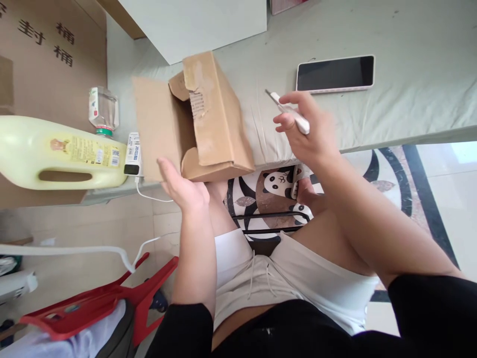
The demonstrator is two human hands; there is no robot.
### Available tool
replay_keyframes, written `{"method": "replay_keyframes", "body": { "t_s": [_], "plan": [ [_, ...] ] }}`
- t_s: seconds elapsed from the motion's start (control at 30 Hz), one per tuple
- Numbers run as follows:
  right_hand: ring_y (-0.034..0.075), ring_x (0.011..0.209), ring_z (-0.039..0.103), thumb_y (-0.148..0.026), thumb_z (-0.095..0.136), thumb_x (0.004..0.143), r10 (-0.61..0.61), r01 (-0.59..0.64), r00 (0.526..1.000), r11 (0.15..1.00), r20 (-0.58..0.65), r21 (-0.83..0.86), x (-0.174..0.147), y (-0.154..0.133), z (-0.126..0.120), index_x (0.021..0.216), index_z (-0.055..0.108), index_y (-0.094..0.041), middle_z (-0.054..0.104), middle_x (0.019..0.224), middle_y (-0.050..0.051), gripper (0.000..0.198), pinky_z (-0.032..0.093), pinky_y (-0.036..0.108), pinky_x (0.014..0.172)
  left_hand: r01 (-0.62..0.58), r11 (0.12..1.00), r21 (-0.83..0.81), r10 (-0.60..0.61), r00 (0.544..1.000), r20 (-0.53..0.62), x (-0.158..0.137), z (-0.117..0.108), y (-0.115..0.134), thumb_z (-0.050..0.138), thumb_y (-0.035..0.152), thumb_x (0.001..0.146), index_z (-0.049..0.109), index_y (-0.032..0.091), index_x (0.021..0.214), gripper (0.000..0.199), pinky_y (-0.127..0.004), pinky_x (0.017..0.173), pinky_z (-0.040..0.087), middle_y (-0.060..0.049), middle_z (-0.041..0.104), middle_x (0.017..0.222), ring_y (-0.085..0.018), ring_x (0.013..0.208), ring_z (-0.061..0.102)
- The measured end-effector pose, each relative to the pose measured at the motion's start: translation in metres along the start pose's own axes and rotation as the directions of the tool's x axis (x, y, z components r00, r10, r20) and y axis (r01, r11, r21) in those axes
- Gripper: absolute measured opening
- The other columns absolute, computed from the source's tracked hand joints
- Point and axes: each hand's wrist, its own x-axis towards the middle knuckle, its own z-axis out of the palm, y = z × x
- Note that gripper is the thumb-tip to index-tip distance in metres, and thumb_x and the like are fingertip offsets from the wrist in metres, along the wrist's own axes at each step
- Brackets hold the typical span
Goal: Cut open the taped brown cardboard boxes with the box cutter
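An open brown cardboard box [219,114] lies near the front edge of the cloth-covered table, its wide flap [156,124] spread to the left. Torn, scuffed paper shows on its upper panel. My left hand [186,189] is at the lower corner by that flap, fingers stretched out and partly overlapping it. Whether it presses on the cardboard I cannot tell. To the right of the box, my right hand [309,124] is raised, gripping a white utility knife [298,121] whose blade points up and left, apart from the box.
A phone [335,73] lies beyond my right hand. At left are a pale yellow jug [63,154], a clear bottle [106,109], a small white device [133,154] with a cable, and a large carton [55,64]. A red chair [100,303] stands lower left.
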Motion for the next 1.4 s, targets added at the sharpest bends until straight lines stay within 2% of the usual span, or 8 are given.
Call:
{"method": "replay_keyframes", "body": {
  "t_s": [0.27, 0.37, 0.47, 0.67, 0.8, 0.93, 1.1, 1.4],
  "plan": [
    [0.042, 0.121, 0.057, -0.023, 0.056, 0.082, 0.076, 0.079, 0.948, 0.883, 0.308, -0.462, 0.003, 0.021, 0.016, 0.127, 0.064, -0.016, 0.06, 0.135, 0.02, 0.046, 0.05, 0.061, 0.096, 0.274, 0.957, -0.095, -0.262, 0.957, 0.123, 0.01, -0.014, -0.011, 0.066, 0.042, 0.077, 0.06, 0.022, 0.11, 0.04, -0.041, 0.101, 0.057, -0.009, 0.065, 0.13, -0.026, 0.123, 0.063],
    [0.045, 0.138, 0.045, -0.02, 0.056, 0.079, 0.069, 0.075, 0.949, 0.898, 0.309, -0.433, 0.003, 0.03, 0.02, 0.115, 0.069, -0.016, 0.05, 0.148, 0.02, 0.038, 0.041, 0.07, 0.105, 0.113, 0.991, 0.069, -0.108, 0.992, -0.071, 0.011, -0.025, -0.032, 0.078, 0.027, 0.061, 0.049, 0.025, 0.113, 0.06, -0.037, 0.093, 0.058, -0.006, 0.063, 0.124, -0.021, 0.11, 0.066],
    [0.044, 0.147, 0.034, -0.024, 0.061, 0.078, 0.013, 0.068, 0.971, 0.942, 0.238, -0.327, 0.004, 0.033, 0.02, 0.113, 0.069, -0.018, 0.044, 0.154, 0.017, 0.036, 0.036, 0.07, 0.114, -0.069, 0.967, 0.246, 0.075, 0.997, -0.016, 0.013, -0.036, -0.044, 0.081, 0.021, 0.057, 0.048, 0.025, 0.114, 0.066, -0.032, 0.099, 0.053, -0.007, 0.058, 0.128, -0.018, 0.113, 0.064],
    [0.033, 0.127, 0.057, -0.044, 0.064, 0.086, -0.123, 0.101, 0.966, 0.989, 0.229, 0.107, 0.006, 0.012, 0.007, 0.117, 0.067, -0.025, 0.062, 0.135, 0.011, 0.037, 0.045, 0.054, 0.114, -0.007, 0.981, 0.192, 0.012, 1.0, -0.027, 0.01, -0.03, -0.034, 0.072, 0.04, 0.076, 0.06, 0.021, 0.102, 0.034, -0.033, 0.092, 0.056, -0.004, 0.068, 0.102, -0.016, 0.096, 0.067],
    [0.027, 0.124, 0.059, -0.052, 0.069, 0.081, -0.239, 0.097, 0.919, 0.908, 0.314, 0.408, 0.003, 0.003, 0.001, 0.122, 0.061, -0.027, 0.064, 0.133, 0.007, 0.049, 0.049, 0.043, 0.111, 0.042, 0.999, 0.027, -0.043, 0.998, 0.043, 0.007, -0.021, -0.03, 0.064, 0.048, 0.078, 0.064, 0.022, 0.101, 0.034, -0.032, 0.099, 0.056, -0.006, 0.07, 0.118, -0.021, 0.118, 0.064],
    [0.029, 0.117, 0.06, -0.053, 0.085, 0.061, -0.269, 0.064, 0.88, 0.884, 0.392, 0.463, 0.0, 0.0, 0.004, 0.111, 0.064, -0.022, 0.068, 0.118, 0.008, 0.062, 0.054, 0.043, 0.102, 0.076, 0.997, 0.007, -0.077, 0.997, 0.032, 0.008, -0.019, -0.032, 0.057, 0.051, 0.082, 0.063, 0.024, 0.109, 0.039, -0.03, 0.107, 0.051, -0.007, 0.065, 0.132, -0.02, 0.132, 0.057],
    [0.02, 0.076, 0.061, -0.047, 0.083, 0.063, -0.227, -0.015, 0.795, 0.919, 0.562, 0.393, -0.003, 0.0, 0.012, 0.074, 0.066, -0.02, 0.066, 0.075, 0.004, 0.035, 0.055, 0.038, 0.078, 0.04, 0.998, 0.04, -0.039, 0.999, -0.033, 0.01, -0.016, -0.033, 0.056, 0.04, 0.078, 0.06, 0.021, 0.1, 0.029, -0.029, 0.104, 0.052, -0.008, 0.068, 0.121, -0.019, 0.122, 0.062],
    [0.027, 0.091, 0.065, -0.049, 0.073, 0.075, 0.015, -0.06, 0.984, 0.966, 0.176, 0.252, 0.001, 0.005, 0.012, 0.092, 0.066, -0.019, 0.07, 0.094, 0.008, 0.035, 0.054, 0.044, 0.086, 0.076, 0.997, -0.002, -0.076, 0.997, -0.017, 0.02, -0.021, -0.02, 0.055, 0.034, 0.075, 0.052, 0.019, 0.076, 0.015, -0.02, 0.069, 0.048, 0.0, 0.058, 0.075, -0.012, 0.076, 0.061]
  ]
}}
